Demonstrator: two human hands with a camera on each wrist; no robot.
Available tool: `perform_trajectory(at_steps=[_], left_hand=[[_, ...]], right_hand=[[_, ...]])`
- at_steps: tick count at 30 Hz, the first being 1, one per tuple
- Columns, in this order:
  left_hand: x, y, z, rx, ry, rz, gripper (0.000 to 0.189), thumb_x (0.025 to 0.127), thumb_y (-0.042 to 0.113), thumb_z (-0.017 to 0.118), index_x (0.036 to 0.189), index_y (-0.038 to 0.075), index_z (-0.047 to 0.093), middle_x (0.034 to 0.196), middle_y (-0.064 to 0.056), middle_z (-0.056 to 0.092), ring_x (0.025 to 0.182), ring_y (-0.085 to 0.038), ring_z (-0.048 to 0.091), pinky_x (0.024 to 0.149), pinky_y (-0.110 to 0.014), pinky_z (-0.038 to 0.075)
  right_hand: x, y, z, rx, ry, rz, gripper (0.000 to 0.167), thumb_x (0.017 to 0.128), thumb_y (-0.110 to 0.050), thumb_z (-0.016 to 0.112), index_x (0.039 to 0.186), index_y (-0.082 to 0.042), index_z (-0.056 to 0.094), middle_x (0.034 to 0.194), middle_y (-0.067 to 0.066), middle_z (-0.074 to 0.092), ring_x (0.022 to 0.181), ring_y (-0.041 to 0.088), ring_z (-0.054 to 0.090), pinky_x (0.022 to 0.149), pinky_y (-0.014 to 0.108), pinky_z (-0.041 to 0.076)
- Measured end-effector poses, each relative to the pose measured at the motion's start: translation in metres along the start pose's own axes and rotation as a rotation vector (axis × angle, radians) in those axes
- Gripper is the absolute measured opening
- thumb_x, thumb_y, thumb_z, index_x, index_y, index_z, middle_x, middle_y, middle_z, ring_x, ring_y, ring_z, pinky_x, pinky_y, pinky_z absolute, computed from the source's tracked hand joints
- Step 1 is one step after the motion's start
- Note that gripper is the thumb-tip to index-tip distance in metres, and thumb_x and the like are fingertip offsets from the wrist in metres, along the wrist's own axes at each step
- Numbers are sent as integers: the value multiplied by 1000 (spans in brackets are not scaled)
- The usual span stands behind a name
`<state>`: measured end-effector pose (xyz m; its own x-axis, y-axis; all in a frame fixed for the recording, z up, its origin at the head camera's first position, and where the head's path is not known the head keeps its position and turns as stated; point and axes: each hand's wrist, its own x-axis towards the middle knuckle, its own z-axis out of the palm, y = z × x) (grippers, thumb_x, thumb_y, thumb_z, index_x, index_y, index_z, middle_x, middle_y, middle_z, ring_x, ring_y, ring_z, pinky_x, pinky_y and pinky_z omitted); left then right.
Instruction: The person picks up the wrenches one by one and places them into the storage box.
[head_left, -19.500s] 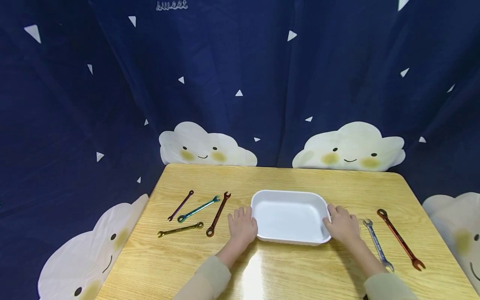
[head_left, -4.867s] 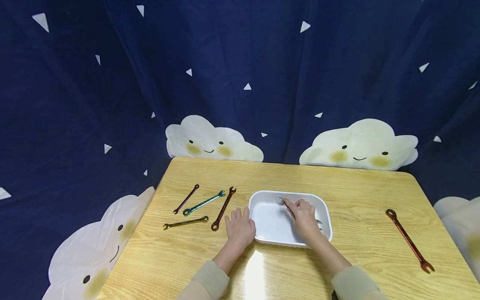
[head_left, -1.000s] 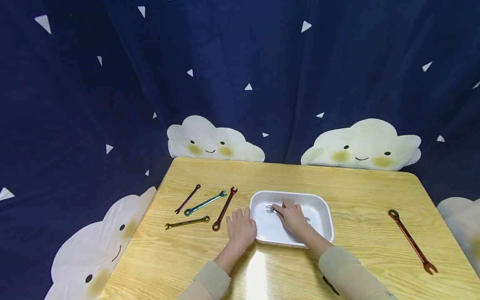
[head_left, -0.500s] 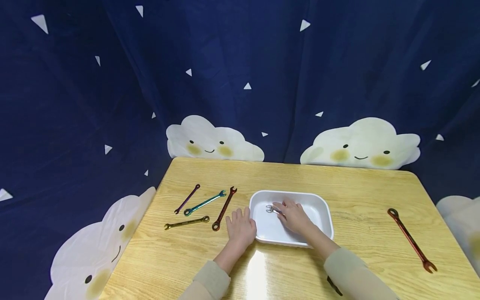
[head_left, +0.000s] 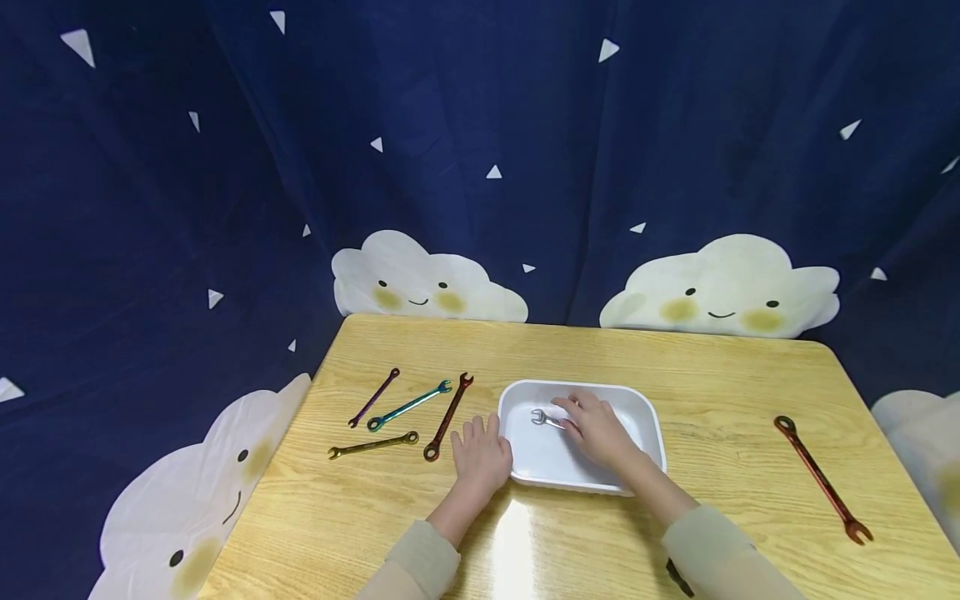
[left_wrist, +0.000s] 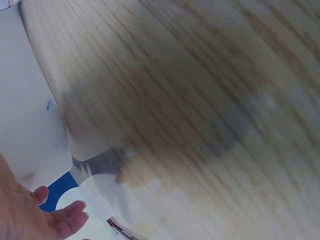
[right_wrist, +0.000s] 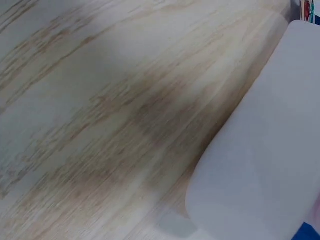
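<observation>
In the head view a white plastic tray (head_left: 525, 467) stands mid-table. Inside it lies a silver wrench (head_left: 549, 420), its far end hidden behind my right hand (head_left: 596, 433). That hand is over the tray with thumb and forefinger spread apart, the thumb tip close by the wrench's shaft. My left hand (head_left: 482, 454), fingers straight, rests against the tray's left end. In the left wrist view the left hand (left_wrist: 50, 220) shows at the lower left, beside the tray's outer wall. The right wrist view shows mainly the tray's outer side (right_wrist: 265, 150) and wood grain.
Left of the tray lie a purple wrench (head_left: 373, 398), a teal wrench (head_left: 408, 406), a gold wrench (head_left: 372, 446) and a dark red wrench (head_left: 448, 417). A longer red wrench (head_left: 821, 479) is at the right. A dark blue curtain (head_left: 480, 125) hangs behind the table.
Over the last second my right hand has loosened its fingers from the silver wrench and drawn slightly right. Earlier a silver wrench lay on the table's right side. My left hand has stayed put.
</observation>
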<state>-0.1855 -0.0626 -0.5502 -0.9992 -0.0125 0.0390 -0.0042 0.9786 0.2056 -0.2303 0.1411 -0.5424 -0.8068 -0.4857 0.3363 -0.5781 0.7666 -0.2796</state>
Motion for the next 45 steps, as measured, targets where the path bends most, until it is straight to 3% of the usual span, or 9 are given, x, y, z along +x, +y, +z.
perform_trajectory(at_steps=[5, 19, 29, 37, 45], left_hand=[[0, 0, -1, -2, -4, 1, 26, 89, 26, 41, 109, 10, 46, 99, -12, 47, 97, -31, 43, 88, -53, 30], [-1, 0, 1, 1, 9, 5, 25, 88, 26, 42, 107, 10, 46, 95, -11, 46, 95, -30, 43, 87, -52, 30], [-1, 0, 0, -8, 13, 6, 27, 89, 26, 42, 111, 10, 46, 99, -12, 47, 97, -31, 43, 89, -53, 30], [-1, 0, 0, -9, 5, 3, 30, 89, 26, 42, 114, 10, 46, 102, -13, 47, 100, -31, 43, 91, -55, 29], [-2, -1, 1, -11, 40, 15, 30, 87, 24, 43, 113, 9, 47, 98, -13, 48, 96, -31, 45, 87, -52, 31]], right_hand=[[-1, 2, -6, 3, 5, 32, 30, 87, -19, 61, 116, -12, 60, 106, 12, 56, 101, 29, 53, 79, 45, 40], [-13, 14, -19, 57, 183, 60, 31, 87, -17, 61, 116, -9, 58, 105, 14, 55, 97, 32, 53, 83, 49, 39], [-21, 31, -29, 97, 257, 118, 29, 87, -15, 60, 116, -9, 58, 105, 12, 54, 98, 32, 51, 83, 52, 36], [-29, 46, -37, 114, 335, 157, 30, 84, -11, 63, 113, -6, 58, 106, 20, 54, 100, 37, 49, 85, 56, 34], [-37, 58, -42, 116, 369, 217, 30, 83, -7, 64, 112, -5, 58, 104, 19, 53, 97, 38, 49, 84, 54, 32]])
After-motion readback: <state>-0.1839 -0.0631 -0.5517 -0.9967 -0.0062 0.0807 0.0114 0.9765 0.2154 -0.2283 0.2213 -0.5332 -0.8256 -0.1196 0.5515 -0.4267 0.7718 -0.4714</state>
